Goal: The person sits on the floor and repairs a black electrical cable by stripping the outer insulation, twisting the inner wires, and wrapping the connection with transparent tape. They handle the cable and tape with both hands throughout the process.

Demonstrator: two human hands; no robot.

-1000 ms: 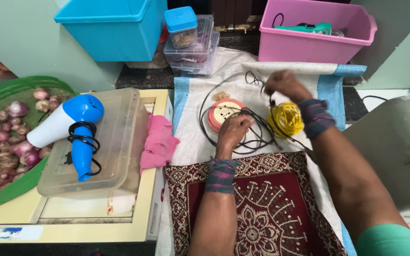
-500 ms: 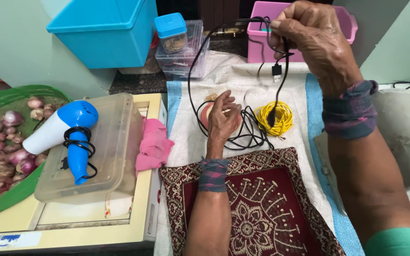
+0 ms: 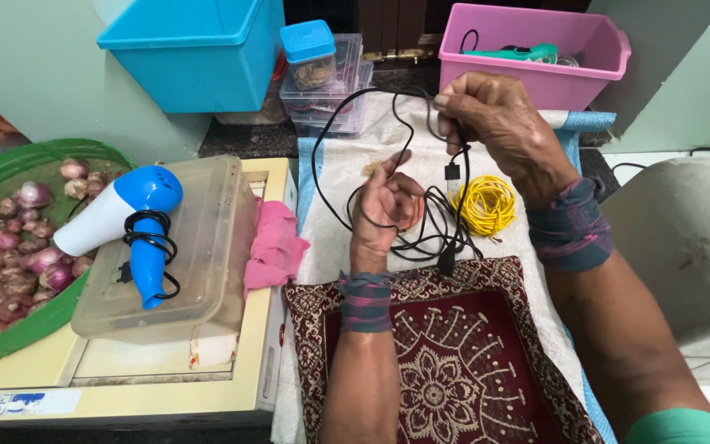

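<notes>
We are in the middle of sorting out a black cable (image 3: 347, 177). Our right hand (image 3: 499, 131) is raised above the white woven mat (image 3: 338, 164), its fingers pinched shut on a loop of that cable, whose small plug (image 3: 452, 172) hangs just below the hand. Our left hand (image 3: 386, 205) rests lower on the mat, curled closed over the rest of the cable where it bunches; a second dark plug (image 3: 447, 261) lies at the mat's near edge, touching the red patterned rug (image 3: 445, 362). A yellow wire coil (image 3: 485, 205) lies on the mat just right of the black strands. As we judge it, the untangling is only partly done. The next move calls for drawing the lifted loop free while the lower hand keeps the bundle steady, clear of the yellow coil.
</notes>
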